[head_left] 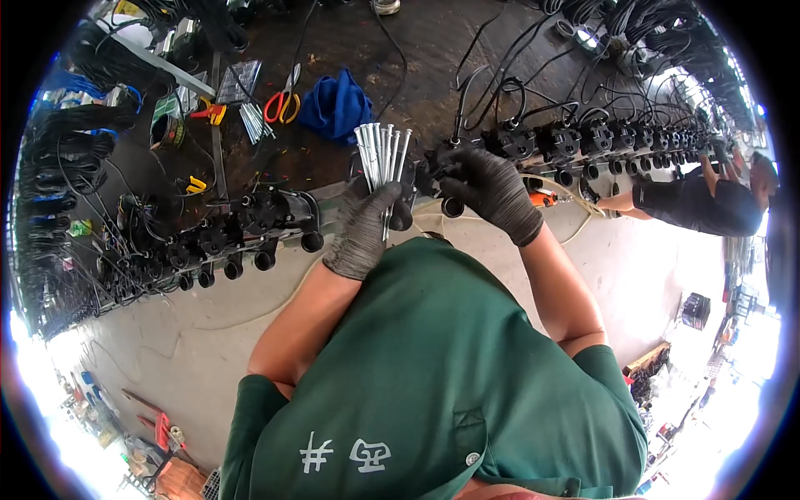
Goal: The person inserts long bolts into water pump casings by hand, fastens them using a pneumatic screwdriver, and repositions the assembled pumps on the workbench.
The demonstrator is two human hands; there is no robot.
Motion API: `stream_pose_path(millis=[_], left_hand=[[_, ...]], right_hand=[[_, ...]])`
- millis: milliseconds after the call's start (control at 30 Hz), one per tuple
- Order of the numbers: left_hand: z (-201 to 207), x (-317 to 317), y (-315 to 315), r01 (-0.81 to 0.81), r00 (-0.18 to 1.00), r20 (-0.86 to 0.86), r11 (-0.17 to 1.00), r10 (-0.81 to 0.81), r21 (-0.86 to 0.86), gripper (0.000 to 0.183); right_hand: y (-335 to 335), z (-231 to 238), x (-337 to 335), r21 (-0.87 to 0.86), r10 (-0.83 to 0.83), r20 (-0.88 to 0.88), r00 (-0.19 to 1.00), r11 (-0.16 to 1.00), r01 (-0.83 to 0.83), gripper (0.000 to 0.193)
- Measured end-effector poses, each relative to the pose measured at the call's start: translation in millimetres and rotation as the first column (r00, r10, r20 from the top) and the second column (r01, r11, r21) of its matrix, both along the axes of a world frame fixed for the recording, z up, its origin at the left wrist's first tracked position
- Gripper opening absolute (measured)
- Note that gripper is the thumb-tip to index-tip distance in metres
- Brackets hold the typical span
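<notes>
My left hand [360, 237], in a dark grey glove, is closed around a bunch of long silver screws [382, 157]. Their flat heads fan out above the fist, and some shanks poke out below it. My right hand [497, 198], gloved the same way, is bent over the row at the table's front edge. Its fingers are curled together by a black part, and whatever lies between the fingertips is hidden. Just right of it stand black moulded housings [510, 143] with round openings and cables. Another housing [271, 212] sits left of my left hand.
On the dark table [442, 50] lie a blue cloth [337, 107], scissors [283, 98] with red and orange handles, more silver screws [255, 122] and red-yellow pliers [211, 112]. Black cables hang over the table. A co-worker [704, 196] works at the far right. A pale hose [575, 225] loops near the edge.
</notes>
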State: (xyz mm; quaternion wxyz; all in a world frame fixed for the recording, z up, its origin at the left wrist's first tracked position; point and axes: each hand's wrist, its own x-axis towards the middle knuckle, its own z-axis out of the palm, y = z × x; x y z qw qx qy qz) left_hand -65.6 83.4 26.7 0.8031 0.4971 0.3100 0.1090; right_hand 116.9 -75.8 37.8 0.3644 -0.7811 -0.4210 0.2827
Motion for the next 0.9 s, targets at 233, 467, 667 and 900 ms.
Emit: stream_pose_path(millis=[233, 467, 667, 900], left_hand=[[9, 0, -2, 0.149, 0.989, -0.006, 0.987, -0.149, 0.052, 0.023], [4, -5, 10, -0.062, 0.998, -0.03, 0.998, 0.062, -0.001, 0.022], [-15, -14, 14, -0.222, 0.975, -0.01, 0.974, 0.222, -0.04, 0.013], [-8, -15, 16, -0.289, 0.953, 0.026, 0.933, 0.301, -0.212, 0.017]], right_hand=[[39, 18, -8, 0.096, -0.167, -0.684, 0.71, 0.944, 0.315, 0.044], [27, 3, 19, 0.352, -0.286, -0.619, 0.732, 0.732, 0.584, 0.021], [37, -25, 32, 0.408, -0.41, 0.192, 0.892, 0.86, 0.308, 0.015], [43, -37, 30, 0.389, -0.407, 0.334, 0.85, 0.881, 0.269, 0.016]])
